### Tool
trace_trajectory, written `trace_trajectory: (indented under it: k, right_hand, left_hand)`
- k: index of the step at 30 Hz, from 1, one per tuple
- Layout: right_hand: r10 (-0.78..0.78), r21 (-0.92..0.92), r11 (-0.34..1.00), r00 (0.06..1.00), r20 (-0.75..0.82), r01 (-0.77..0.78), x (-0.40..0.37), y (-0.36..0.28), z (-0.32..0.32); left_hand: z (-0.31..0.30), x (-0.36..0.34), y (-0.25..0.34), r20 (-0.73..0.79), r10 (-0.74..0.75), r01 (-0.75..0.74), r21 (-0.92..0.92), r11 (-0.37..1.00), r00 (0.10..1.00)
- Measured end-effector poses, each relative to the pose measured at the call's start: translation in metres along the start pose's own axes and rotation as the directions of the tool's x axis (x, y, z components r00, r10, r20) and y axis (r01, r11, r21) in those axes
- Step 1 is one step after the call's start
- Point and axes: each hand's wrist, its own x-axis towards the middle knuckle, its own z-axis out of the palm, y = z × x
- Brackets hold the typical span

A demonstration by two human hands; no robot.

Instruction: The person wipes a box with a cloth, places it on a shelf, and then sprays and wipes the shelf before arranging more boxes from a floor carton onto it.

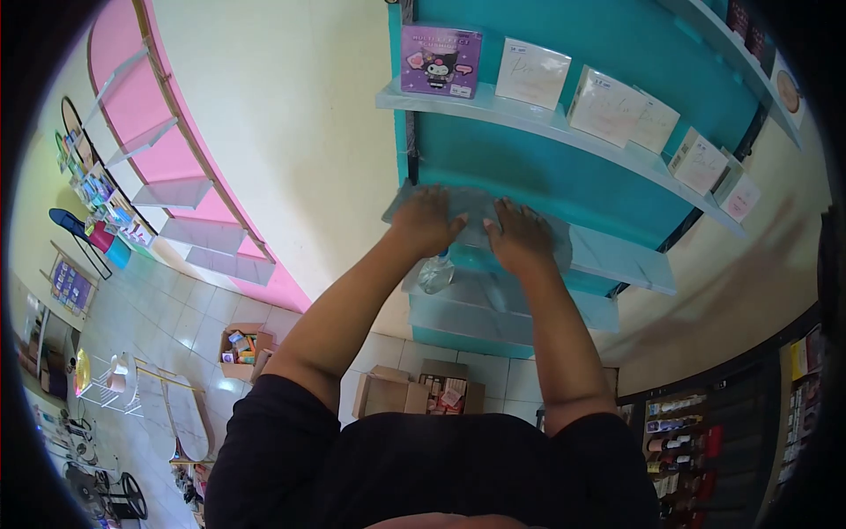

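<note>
A grey cloth lies spread over the left part of a marbled shelf on the teal wall. My left hand rests flat on the cloth near its left end, thumb out to the side. Also flat on it, toward the right, is my right hand with the fingers apart. Neither hand is closed round anything. Below my left hand, a clear plastic bottle with a bluish top stands on a lower shelf.
Above, a shelf carries a purple box and several white boxes. On the tiled floor are an open carton and another carton with goods. A pink panel with shelves stands left; a stocked dark rack is right.
</note>
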Motion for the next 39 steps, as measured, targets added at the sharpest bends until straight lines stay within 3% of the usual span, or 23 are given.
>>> trace_trajectory:
  k: [4,9,20,39]
  right_hand:
    - [-0.008,0.002,1.000,0.998,-0.055,0.008,-0.011,-0.004,-0.001]
    - [-0.164,0.077,0.981,0.973,-0.161,0.178,-0.034,0.004,-0.003]
    - [-0.163,0.129,0.978,0.986,-0.039,0.167,-0.018,0.040,-0.011]
    - [-0.023,-0.008,1.000,0.997,-0.071,0.023,-0.076,0.213,-0.049]
  left_hand:
    - [-0.006,-0.014,-0.005,-0.058,-0.051,0.054,0.054,0.997,0.997]
    - [-0.004,-0.029,-0.002,-0.140,-0.046,0.054,0.056,0.997,0.989]
    - [0.008,-0.006,0.023,-0.080,-0.129,0.137,0.103,0.985,0.988]
    - [0.052,0.050,0.203,0.050,-0.014,0.009,0.092,0.996,0.999]
